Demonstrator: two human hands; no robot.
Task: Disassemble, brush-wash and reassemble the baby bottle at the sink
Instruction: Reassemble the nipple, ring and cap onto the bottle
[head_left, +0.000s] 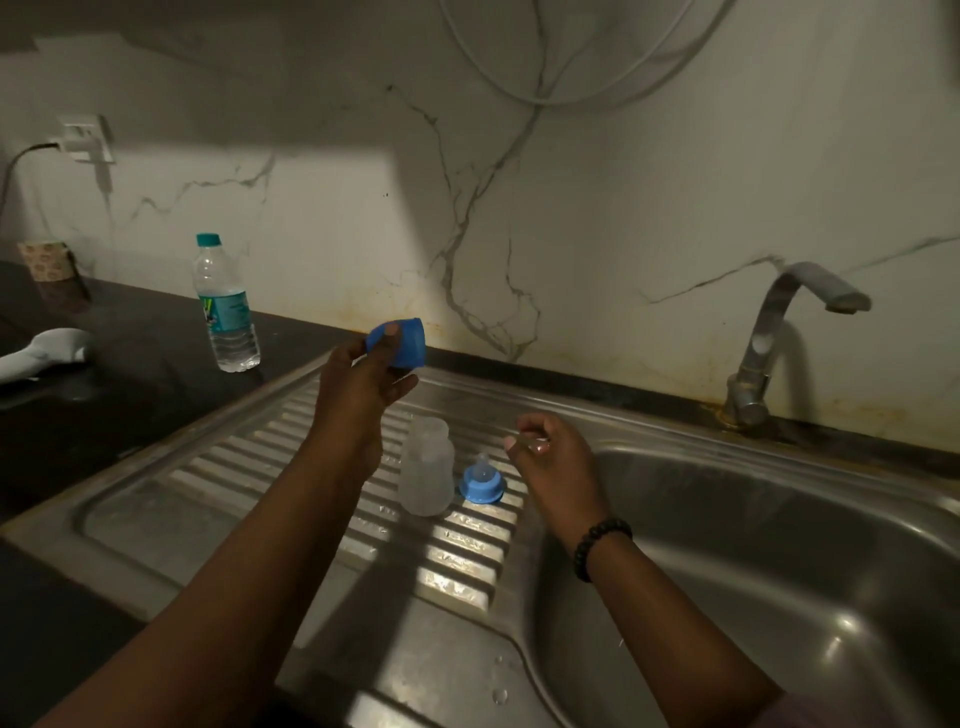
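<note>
My left hand (363, 379) is raised above the drainboard and pinches the blue bottle cap (402, 344) between thumb and fingers. Below it the clear bottle body (426, 470) stands upright and open on the ribbed drainboard (249, 467). Right beside it sits the blue collar with its clear nipple (483, 480) pointing up. My right hand (550, 457) hovers just right of the nipple, fingers loosely curled and wet, with nothing visible in them. A dark bead bracelet circles that wrist.
The steel sink basin (779, 571) lies to the right, with a curved tap (779, 332) behind it that runs no water. A plastic water bottle (226, 306) stands on the dark counter at the left, near a white cloth (41, 353). A marble wall backs everything.
</note>
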